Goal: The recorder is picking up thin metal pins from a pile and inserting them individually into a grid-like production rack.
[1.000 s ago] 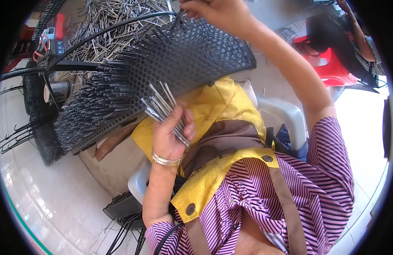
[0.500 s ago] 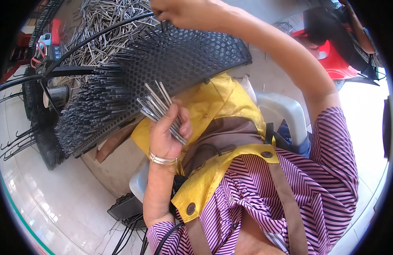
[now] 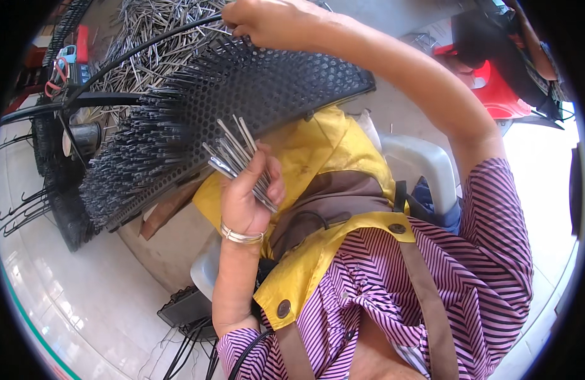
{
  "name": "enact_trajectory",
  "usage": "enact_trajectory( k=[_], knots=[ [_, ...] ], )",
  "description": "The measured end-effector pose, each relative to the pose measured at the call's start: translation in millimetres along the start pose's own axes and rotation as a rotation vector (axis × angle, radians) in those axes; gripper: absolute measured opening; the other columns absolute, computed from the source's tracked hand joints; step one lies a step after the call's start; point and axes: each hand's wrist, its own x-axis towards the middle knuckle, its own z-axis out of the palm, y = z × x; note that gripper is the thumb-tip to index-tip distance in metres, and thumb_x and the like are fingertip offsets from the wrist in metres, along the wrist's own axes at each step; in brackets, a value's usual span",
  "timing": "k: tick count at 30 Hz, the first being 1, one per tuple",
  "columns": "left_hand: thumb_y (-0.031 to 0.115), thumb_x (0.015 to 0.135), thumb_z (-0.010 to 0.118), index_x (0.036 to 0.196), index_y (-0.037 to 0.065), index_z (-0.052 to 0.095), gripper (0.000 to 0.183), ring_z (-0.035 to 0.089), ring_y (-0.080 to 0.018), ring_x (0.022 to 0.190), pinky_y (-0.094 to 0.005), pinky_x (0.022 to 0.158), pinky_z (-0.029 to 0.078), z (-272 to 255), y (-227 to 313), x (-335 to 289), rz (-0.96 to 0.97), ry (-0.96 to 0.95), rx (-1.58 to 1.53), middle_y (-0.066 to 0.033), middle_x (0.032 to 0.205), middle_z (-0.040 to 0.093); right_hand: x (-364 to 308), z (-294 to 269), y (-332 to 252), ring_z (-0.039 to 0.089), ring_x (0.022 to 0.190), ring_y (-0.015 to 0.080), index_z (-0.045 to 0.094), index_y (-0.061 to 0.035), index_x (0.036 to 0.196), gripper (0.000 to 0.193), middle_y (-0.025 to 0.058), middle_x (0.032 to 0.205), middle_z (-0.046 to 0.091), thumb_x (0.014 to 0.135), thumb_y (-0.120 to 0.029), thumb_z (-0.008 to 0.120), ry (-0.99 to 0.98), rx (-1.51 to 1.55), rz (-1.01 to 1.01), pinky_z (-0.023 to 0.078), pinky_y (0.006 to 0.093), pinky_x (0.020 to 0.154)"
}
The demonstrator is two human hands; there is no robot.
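Note:
My left hand point(image 3: 247, 196) is closed round a bundle of thin grey metal rods point(image 3: 232, 155), which fan out past the thumb above my lap. Below it lies a black perforated board point(image 3: 254, 95), tilted across my knees. Dark upright rods point(image 3: 134, 152) stand densely in the holes on its left side, and a thinner band runs along its far edge. Over that far edge reaches my right hand point(image 3: 267, 22), its fingers pinched together near the standing rods. What those fingertips hold, if anything, is hidden.
A heap of loose metal rods point(image 3: 140, 38) lies beyond the board. A black curved bar point(image 3: 147, 50) crosses at the left, near a metal can point(image 3: 87, 138) and black hooks point(image 3: 26, 212). At the right are a red plastic container point(image 3: 498, 95) and another person's arm point(image 3: 538, 44).
My right hand has come slightly nearer along the board's far edge. The board has shifted a little to the left. My left hand keeps its bundle almost in place.

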Motion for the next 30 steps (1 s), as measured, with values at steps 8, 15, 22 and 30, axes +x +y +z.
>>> enact_trajectory(
  k=[8,15,22,30],
  knots=[
    [0.020,0.089,0.048,0.104,0.007,0.051,0.020,0.042,-0.0106,0.046,-0.0236,0.042,0.033,2,-1,-9,-0.001,0.008,-0.020,-0.0056,0.072,0.049,-19,9,-30,0.054,0.054,0.0393,0.047,0.0047,0.066,0.010,0.0225,0.058,0.053,0.071,-0.002,0.053,0.112,-0.201,0.103,0.041,0.0433,0.047],
    [0.012,0.082,0.054,0.095,0.003,0.051,0.016,0.045,-0.0161,0.042,-0.0250,0.037,0.035,13,2,-10,0.039,0.037,-0.014,-0.0112,0.070,0.054,-61,4,-88,0.056,0.057,0.0074,0.059,0.0043,0.089,0.025,0.0057,0.066,0.062,0.078,-0.017,0.065,-0.134,0.681,0.687,0.045,0.0206,0.050],
    [0.012,0.083,0.052,0.101,-0.002,0.053,0.023,0.052,-0.0187,0.047,-0.0244,0.039,0.039,27,6,-16,0.067,-0.077,0.100,-0.0153,0.079,0.059,-68,6,-102,0.051,0.053,0.0065,0.059,0.0045,0.081,0.019,0.0038,0.062,0.058,0.078,-0.013,0.065,-0.211,0.856,0.851,0.040,0.0200,0.048],
    [0.014,0.084,0.052,0.107,0.000,0.046,0.028,0.061,-0.0274,0.075,-0.0340,0.058,0.051,7,-1,-9,0.006,0.190,0.016,-0.0170,0.090,0.060,-58,-18,-70,0.062,0.062,0.0187,0.060,0.0029,0.083,0.018,0.0131,0.074,0.063,0.081,-0.015,0.060,0.317,1.219,0.895,0.053,0.0277,0.056]
  ],
)
